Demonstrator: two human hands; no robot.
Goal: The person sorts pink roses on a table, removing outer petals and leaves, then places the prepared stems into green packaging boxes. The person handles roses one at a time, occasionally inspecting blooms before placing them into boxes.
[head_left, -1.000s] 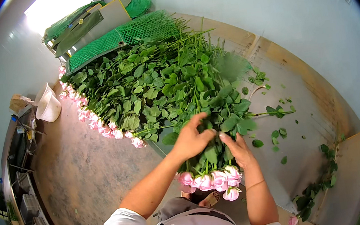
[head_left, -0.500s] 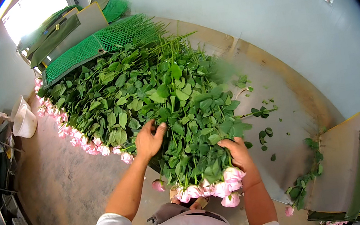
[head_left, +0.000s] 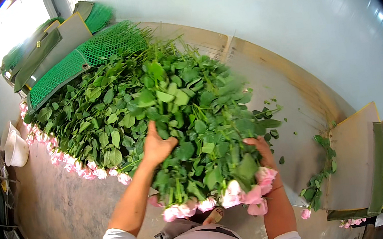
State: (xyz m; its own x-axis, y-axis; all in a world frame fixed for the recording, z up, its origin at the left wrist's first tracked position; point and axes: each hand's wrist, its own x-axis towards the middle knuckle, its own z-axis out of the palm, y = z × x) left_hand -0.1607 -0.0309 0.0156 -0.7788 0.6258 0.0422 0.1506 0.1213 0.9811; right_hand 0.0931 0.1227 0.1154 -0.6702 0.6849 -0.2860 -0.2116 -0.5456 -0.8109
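Note:
A loose bunch of pink roses (head_left: 234, 194) lies between my two hands, blooms toward me and leafy stems pointing away. My left hand (head_left: 157, 146) is pressed into the foliage on the bunch's left side, its thumb on top and some fingers hidden among leaves. On the other side my right hand (head_left: 261, 150) grips the bunch just above the blooms, its fingers partly covered by leaves. Left of the bunch spreads a larger pile of roses (head_left: 83, 115), its pink heads hanging along the near left edge. Some leaves in the bunch are blurred.
Green mesh (head_left: 89, 53) covers the pile's far stems. Boards with green fabric flaps (head_left: 47, 54) stand behind it; similar boards (head_left: 354, 160) stand at the right beside a single rose (head_left: 305, 213). Fallen leaves (head_left: 272, 135) dot the tabletop. White buckets (head_left: 16, 149) sit at the left.
Both hands and the bunch have moved right relative to the pile. The bunch looks larger and its blooms are spread wider. The view has shifted, so the background sits farther left.

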